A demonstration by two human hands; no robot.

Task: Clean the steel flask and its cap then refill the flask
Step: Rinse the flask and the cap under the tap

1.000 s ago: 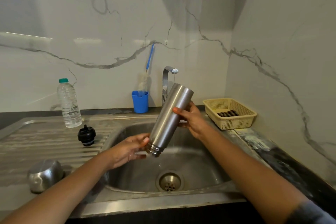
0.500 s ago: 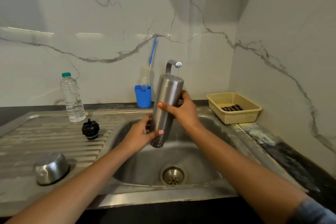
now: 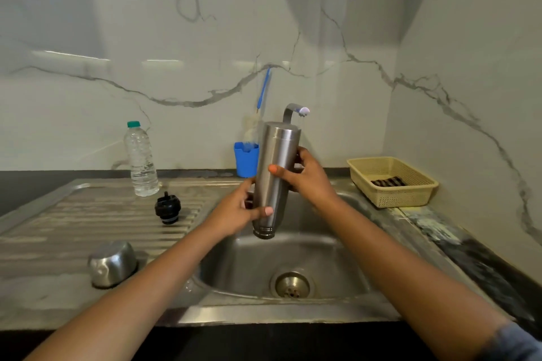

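Far out to the left of my left hand (image 3: 239,209), an upturned steel cup (image 3: 113,264) sits on the drainboard (image 3: 73,214); nearer that hand, the black cap (image 3: 167,207) stands beside a plastic water bottle (image 3: 140,160). My left hand curls round the lower part of the steel flask (image 3: 274,179), just above its threaded mouth. The flask is held mouth-down, almost upright, between both hands over the sink (image 3: 337,258). My right hand (image 3: 308,176) grips its middle, thumb laid across the front. Right of that hand sits a yellow basket (image 3: 393,182).
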